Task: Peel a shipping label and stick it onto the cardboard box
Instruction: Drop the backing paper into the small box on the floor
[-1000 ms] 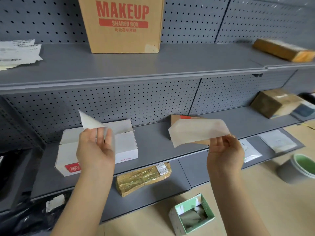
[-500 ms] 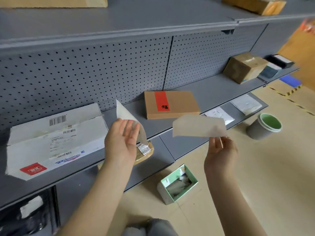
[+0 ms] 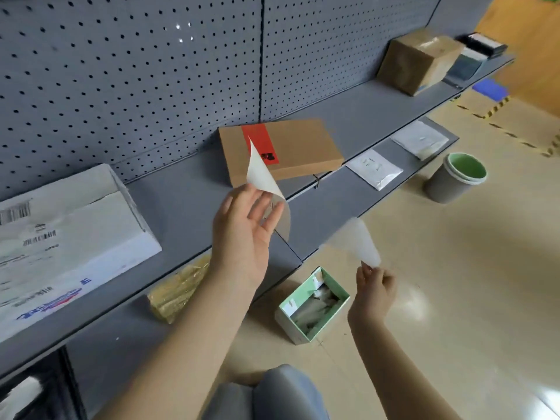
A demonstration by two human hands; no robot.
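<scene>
A grey shelf [image 3: 188, 204] backed by perforated panel [image 3: 127, 80] carries parcels along its length. At its left end sits a large white box [image 3: 69, 237] printed with barcodes; at the far right end stands a taped brown parcel [image 3: 419, 60]. Between them, against the back panel, lies the flat cardboard box [image 3: 291, 147], marked by a red strip [image 3: 260, 142] across its top. On the lower shelf [image 3: 357, 189], two white packets [image 3: 374, 168] lie near the front edge, and a yellowish wrapped bundle [image 3: 178, 287] rests toward the left. On the floor [image 3: 454, 283] stand a grey bin [image 3: 454, 177] with a green lining and a small green carton [image 3: 312, 306], open and holding scraps of paper. The left hand [image 3: 242, 231] is raised in front of the cardboard box's front edge, its fingers loosely spread, with the curled white shipping label [image 3: 262, 172] held up at the fingertips. The right hand [image 3: 374, 287] hangs lower, over the floor just right of the green carton, its fingertips pinched on a blurred sheet of backing paper [image 3: 359, 241]. A knee in grey-blue cloth [image 3: 272, 392] shows at the bottom.
</scene>
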